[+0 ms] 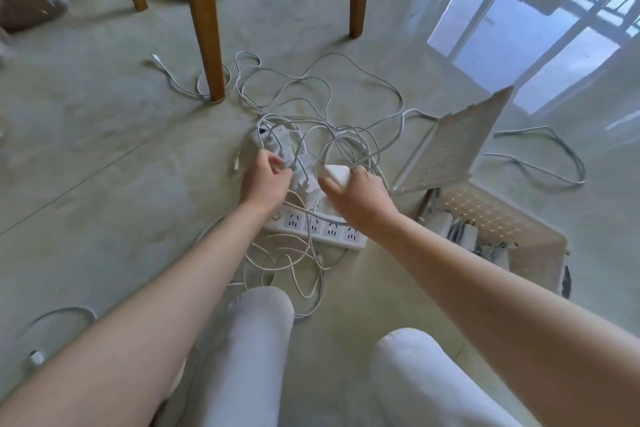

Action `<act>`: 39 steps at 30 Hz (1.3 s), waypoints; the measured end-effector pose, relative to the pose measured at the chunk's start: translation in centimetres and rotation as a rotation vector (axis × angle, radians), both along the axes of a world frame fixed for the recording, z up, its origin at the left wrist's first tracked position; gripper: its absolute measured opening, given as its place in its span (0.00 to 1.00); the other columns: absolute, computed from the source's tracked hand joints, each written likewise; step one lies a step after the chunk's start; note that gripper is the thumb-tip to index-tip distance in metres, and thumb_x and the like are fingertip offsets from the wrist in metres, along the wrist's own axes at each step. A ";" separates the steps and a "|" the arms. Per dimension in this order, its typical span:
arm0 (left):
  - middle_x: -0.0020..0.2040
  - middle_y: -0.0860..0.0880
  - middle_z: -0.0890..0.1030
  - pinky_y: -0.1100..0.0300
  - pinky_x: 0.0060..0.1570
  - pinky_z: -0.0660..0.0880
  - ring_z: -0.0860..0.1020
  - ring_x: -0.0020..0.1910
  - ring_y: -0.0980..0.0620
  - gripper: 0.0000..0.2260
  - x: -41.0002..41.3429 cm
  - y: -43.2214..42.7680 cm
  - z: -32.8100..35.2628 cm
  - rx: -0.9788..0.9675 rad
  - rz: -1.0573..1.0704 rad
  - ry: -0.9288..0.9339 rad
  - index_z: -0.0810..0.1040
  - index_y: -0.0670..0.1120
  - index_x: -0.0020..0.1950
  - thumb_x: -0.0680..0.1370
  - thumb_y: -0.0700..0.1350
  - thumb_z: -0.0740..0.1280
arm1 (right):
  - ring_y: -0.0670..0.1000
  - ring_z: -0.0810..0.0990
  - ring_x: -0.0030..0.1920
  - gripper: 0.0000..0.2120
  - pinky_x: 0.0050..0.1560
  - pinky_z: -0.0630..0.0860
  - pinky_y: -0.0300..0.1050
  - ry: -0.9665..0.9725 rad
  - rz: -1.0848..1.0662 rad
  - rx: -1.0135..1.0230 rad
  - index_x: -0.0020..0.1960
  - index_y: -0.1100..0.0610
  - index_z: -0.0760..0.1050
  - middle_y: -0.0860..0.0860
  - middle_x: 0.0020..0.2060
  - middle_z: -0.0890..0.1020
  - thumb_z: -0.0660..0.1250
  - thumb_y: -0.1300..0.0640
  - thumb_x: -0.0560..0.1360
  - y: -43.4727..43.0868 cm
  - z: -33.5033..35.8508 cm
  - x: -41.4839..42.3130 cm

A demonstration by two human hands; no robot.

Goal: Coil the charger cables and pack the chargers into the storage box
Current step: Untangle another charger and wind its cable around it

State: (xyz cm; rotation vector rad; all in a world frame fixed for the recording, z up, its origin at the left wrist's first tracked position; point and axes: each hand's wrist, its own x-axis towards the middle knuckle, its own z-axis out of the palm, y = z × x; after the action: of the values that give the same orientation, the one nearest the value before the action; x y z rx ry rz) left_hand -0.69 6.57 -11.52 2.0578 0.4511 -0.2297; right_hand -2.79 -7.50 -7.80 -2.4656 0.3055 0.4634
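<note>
1. The right hand (353, 192) is clamped round the white charger (335, 174), just beyond the power strip (318, 229) on the floor. Lifting it could drag the tangled cables (339, 135) looped about it.
2. The left hand (265, 178) has its fingers curled against the small chargers (298, 170); whether it grips one cannot be told. A loose hold may slip.
3. A cable passes the chair leg (207, 45), far left. Pulling may snag it there.
4. The storage box (533, 253) stands near right, its lid (450, 149) raised. Uncoiled cable could foul closure.

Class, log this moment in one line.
left hand: grips white plug-in charger | right hand: holds white square charger brick | white lattice storage box: open
</note>
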 end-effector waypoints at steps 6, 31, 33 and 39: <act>0.32 0.49 0.75 0.60 0.36 0.70 0.72 0.32 0.53 0.14 -1.9 -3.8 5.6 -0.214 -0.369 -0.059 0.73 0.46 0.37 0.77 0.30 0.58 | 0.57 0.74 0.57 0.29 0.47 0.71 0.44 -0.065 -0.150 0.178 0.65 0.66 0.63 0.60 0.61 0.71 0.64 0.47 0.73 -0.7 4.8 -1.1; 0.40 0.42 0.75 0.58 0.39 0.76 0.76 0.35 0.49 0.11 -14.0 -3.4 20.8 -0.985 0.055 0.120 0.71 0.40 0.54 0.79 0.47 0.63 | 0.58 0.66 0.67 0.31 0.60 0.65 0.44 -0.260 0.109 0.217 0.72 0.65 0.52 0.61 0.67 0.66 0.64 0.61 0.75 0.7 15.2 -15.2; 0.39 0.42 0.74 0.57 0.41 0.74 0.74 0.34 0.50 0.10 -15.0 -3.3 21.8 -1.011 0.058 0.061 0.70 0.40 0.53 0.79 0.47 0.61 | 0.57 0.75 0.56 0.18 0.49 0.70 0.43 -0.130 0.152 0.233 0.65 0.63 0.65 0.59 0.57 0.76 0.59 0.60 0.77 0.4 15.6 -16.0; 0.42 0.44 0.77 0.65 0.23 0.70 0.67 0.26 0.56 0.19 -17.7 -0.5 24.0 -1.108 -0.041 0.097 0.73 0.41 0.55 0.80 0.56 0.55 | 0.53 0.75 0.37 0.17 0.43 0.68 0.43 -0.191 0.564 0.170 0.37 0.55 0.74 0.55 0.37 0.79 0.56 0.53 0.81 -1.8 16.0 -18.6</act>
State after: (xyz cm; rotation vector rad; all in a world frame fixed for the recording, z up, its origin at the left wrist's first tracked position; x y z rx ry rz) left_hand -18.41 6.06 12.44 0.9710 0.2403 -0.4767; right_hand -21.37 -9.26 8.23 -2.3796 -0.5005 0.4523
